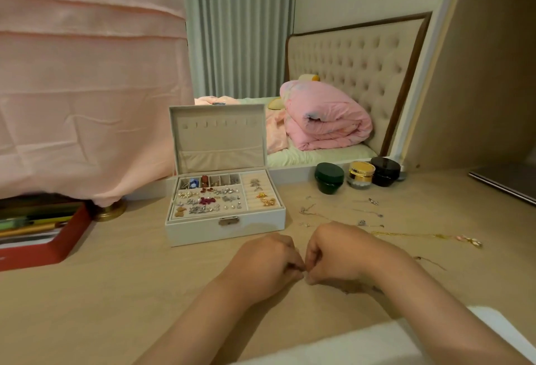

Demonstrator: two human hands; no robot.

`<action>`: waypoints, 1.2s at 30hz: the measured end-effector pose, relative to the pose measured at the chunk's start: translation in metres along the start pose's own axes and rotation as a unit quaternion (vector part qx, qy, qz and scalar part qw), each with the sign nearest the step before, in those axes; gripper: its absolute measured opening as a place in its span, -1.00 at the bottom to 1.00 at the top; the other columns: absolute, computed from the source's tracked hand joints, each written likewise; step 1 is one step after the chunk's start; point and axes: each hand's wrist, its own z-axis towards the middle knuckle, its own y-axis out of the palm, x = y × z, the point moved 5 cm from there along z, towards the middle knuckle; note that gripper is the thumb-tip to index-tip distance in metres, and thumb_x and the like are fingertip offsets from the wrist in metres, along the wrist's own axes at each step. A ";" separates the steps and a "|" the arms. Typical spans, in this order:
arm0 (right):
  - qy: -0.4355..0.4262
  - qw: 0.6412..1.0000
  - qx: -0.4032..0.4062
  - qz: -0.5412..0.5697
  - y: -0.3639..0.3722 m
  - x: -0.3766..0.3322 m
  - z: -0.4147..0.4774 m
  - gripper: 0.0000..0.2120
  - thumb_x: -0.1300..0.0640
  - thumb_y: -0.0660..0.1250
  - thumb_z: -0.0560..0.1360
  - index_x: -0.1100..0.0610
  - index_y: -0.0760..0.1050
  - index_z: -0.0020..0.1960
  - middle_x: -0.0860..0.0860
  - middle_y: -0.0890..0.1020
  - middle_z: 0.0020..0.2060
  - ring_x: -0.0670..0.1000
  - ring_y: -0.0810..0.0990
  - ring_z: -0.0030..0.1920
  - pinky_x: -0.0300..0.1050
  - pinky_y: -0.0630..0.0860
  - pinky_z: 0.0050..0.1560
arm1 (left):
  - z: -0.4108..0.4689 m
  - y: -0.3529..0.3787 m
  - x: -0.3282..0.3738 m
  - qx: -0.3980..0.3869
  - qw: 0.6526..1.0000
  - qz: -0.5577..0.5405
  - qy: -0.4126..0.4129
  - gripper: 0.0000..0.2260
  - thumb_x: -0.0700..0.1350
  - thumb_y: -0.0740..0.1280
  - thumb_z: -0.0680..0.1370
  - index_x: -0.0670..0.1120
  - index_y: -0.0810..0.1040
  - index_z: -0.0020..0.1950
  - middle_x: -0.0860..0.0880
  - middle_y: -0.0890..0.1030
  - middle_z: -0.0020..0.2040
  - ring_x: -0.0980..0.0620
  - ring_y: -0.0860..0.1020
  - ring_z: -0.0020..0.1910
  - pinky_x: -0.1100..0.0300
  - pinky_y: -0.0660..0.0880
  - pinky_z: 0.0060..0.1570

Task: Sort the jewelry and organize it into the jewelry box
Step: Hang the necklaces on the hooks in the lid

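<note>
Head view: the left hand (266,263) and right hand (336,251) meet fingertip to fingertip low over the table (116,292). Both have curled fingers pinching a small item (304,274) too fine to identify. The open jewelry box (224,230) lies just ahead and to the left, nearer the left hand, long side toward the person; its back cells hold beads (200,182), its flat tray earrings (208,201), its right-hand rolls rings (261,195). Unsorted thin chains (319,214) lie ahead-right of the right hand, the gold necklace (420,236) stretched left to right.

jewelry box (200,232) open, left hand (265,261), right hand (338,251)
</note>
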 end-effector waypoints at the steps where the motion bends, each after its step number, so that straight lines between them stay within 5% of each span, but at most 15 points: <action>1: -0.004 1.000 0.005 0.007 0.002 0.001 0.000 -0.89 -0.06 0.54 0.39 -0.12 0.72 -0.08 -0.23 0.69 -0.23 -0.17 0.62 -0.15 -0.12 0.61 -0.02 | 0.000 -0.001 0.000 0.002 1.000 0.003 -0.001 -0.80 0.09 0.34 0.55 0.19 0.66 0.14 0.15 0.58 -0.01 0.16 0.49 0.05 0.21 0.44 -0.09; 11: -0.040 0.999 0.020 0.017 0.014 -0.003 0.008 -0.85 0.01 0.33 0.50 -0.01 0.66 -0.10 -0.07 0.67 -0.21 -0.02 0.63 -0.14 -0.07 0.58 -0.11 | -0.009 0.006 -0.001 0.041 0.998 0.044 0.007 -0.74 0.04 0.12 0.60 -0.02 0.57 0.02 0.02 0.52 -0.02 0.00 0.52 -0.05 0.11 0.40 -0.21; 16: -0.070 0.981 0.047 0.174 0.010 -0.004 0.010 -0.90 -0.07 0.42 0.50 -0.09 0.70 -0.09 -0.17 0.68 -0.25 -0.18 0.61 -0.23 -0.10 0.61 -0.11 | -0.016 -0.010 -0.022 0.059 0.987 -0.119 -0.091 -0.93 -0.05 0.25 0.62 0.09 0.53 0.01 0.14 0.50 -0.02 0.17 0.49 -0.07 0.20 0.47 -0.01; 19: -0.092 0.952 0.058 0.286 0.008 -0.011 0.010 -0.90 0.04 0.43 0.52 -0.06 0.73 -0.12 -0.05 0.70 -0.28 -0.02 0.62 -0.28 -0.08 0.61 -0.20 | -0.020 -0.022 -0.032 0.055 0.974 -0.188 -0.117 -0.93 -0.02 0.27 0.63 0.10 0.53 -0.03 0.15 0.55 -0.05 0.21 0.50 -0.06 0.31 0.44 -0.03; 23: -0.113 0.938 0.072 0.321 -0.003 -0.019 0.016 -0.89 0.00 0.45 0.53 -0.04 0.74 -0.11 0.00 0.74 -0.19 0.00 0.65 -0.18 0.07 0.64 0.03 | -0.023 -0.037 -0.046 0.068 0.946 -0.285 -0.141 -0.88 -0.01 0.28 0.64 0.10 0.54 -0.08 0.20 0.57 -0.19 0.23 0.50 -0.17 0.29 0.40 -0.10; 27: -0.132 0.922 0.085 0.354 -0.013 -0.030 0.020 -0.86 0.04 0.44 0.54 0.05 0.75 -0.09 -0.01 0.75 -0.18 -0.07 0.60 -0.25 -0.03 0.61 -0.05 | -0.027 -0.049 -0.057 0.039 0.930 -0.330 -0.154 -0.84 -0.03 0.26 0.65 0.09 0.54 -0.11 0.12 0.58 -0.20 0.13 0.52 -0.16 0.08 0.50 -0.02; 30: -0.145 0.919 0.091 0.354 -0.019 -0.041 0.024 -0.82 0.04 0.42 0.56 0.09 0.75 -0.10 0.06 0.74 -0.17 -0.07 0.57 -0.29 -0.30 0.49 -0.28 | -0.033 -0.062 -0.066 0.036 0.939 -0.299 -0.167 -0.84 0.00 0.25 0.65 0.10 0.54 -0.10 0.04 0.61 -0.14 0.02 0.56 -0.10 0.01 0.52 0.05; 36: -0.176 0.903 0.090 0.380 -0.024 -0.061 0.035 -0.83 0.11 0.38 0.59 0.12 0.73 -0.08 -0.04 0.75 -0.19 -0.04 0.56 -0.30 -0.37 0.45 -0.26 | -0.043 -0.074 -0.078 0.032 0.917 -0.349 -0.193 -0.78 -0.07 0.21 0.68 -0.07 0.56 -0.09 0.00 0.60 -0.13 0.01 0.57 -0.08 -0.02 0.56 0.14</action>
